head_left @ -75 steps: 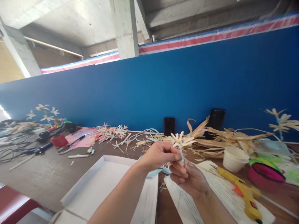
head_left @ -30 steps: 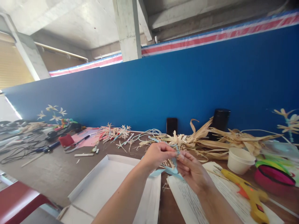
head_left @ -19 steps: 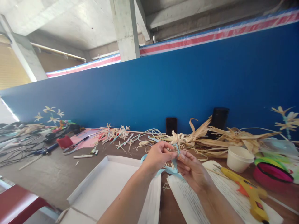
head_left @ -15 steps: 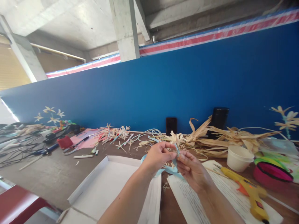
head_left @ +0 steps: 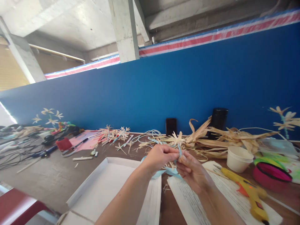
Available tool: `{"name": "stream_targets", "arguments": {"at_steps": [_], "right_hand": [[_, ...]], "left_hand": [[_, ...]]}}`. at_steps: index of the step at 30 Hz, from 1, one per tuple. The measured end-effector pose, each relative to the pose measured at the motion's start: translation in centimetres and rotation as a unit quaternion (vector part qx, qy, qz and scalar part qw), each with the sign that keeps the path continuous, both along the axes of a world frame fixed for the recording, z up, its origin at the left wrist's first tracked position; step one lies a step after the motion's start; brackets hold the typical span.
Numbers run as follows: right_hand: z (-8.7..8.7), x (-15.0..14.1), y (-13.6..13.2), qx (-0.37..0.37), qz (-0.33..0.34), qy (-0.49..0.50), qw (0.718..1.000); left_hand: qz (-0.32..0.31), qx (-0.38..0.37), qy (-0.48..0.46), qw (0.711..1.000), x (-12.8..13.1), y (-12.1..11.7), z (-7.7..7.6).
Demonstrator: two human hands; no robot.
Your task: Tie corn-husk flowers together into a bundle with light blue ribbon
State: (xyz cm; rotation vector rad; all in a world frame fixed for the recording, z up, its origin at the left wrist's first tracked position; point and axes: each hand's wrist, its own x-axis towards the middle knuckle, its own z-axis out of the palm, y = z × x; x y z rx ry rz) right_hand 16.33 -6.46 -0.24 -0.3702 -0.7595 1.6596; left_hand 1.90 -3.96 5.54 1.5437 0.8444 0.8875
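Both hands meet over the table in front of me, around the stem of a pale husk flower (head_left: 176, 139). My left hand (head_left: 159, 157) is closed, thumb and fingertips pinching light blue ribbon (head_left: 172, 171) at the stem. Closed from the other side, my right hand (head_left: 193, 167) grips the blue-wrapped stem (head_left: 180, 149) just below the petals. Loose ribbon trails beneath the hands and over the edge of the white box. Part of the stem is hidden by the fingers.
An open white box lid (head_left: 105, 187) and printed paper (head_left: 187, 197) lie below my hands. On the right are a yellow glue gun (head_left: 248, 190), a white cup (head_left: 239, 159) and a pink bowl (head_left: 272, 178). Dry husks (head_left: 229, 142) and a phone (head_left: 171, 126) stand behind; more husk flowers (head_left: 117, 134) lie left.
My left fingertips have shifted slightly right along the ribbon, closer to the stem. The flower has tilted a little. Both hands keep their hold.
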Motion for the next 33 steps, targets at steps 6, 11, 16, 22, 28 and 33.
{"name": "stream_targets", "arguments": {"at_steps": [6, 11, 16, 22, 28, 33], "right_hand": [[-0.1, -0.6, -0.3, 0.011, 0.035, 0.034, 0.999], [-0.5, -0.6, -0.1, 0.018, 0.030, 0.016, 0.999], [-0.5, 0.3, 0.4, 0.003, -0.035, -0.045, 0.998], [-0.5, 1.1, 1.0, -0.008, -0.144, -0.118, 0.982], [-0.8, 0.2, 1.1, -0.024, -0.160, -0.209, 0.964], [-0.4, -0.1, 1.4, -0.021, -0.201, -0.233, 0.951]], "left_hand": [[-0.019, 0.017, -0.055, 0.998, 0.0, -0.4, -0.1], [-0.016, -0.004, -0.098, 0.995, 0.2, -0.6, -0.7], [0.014, -0.005, -0.095, 0.995, 0.2, -0.1, -1.5], [0.040, -0.004, -0.068, 0.997, 0.2, 0.9, -3.5], [0.055, -0.013, -0.035, 0.998, 0.4, 1.0, -4.4], [0.058, 0.001, -0.030, 0.998, 0.4, 1.0, -3.9]]}}
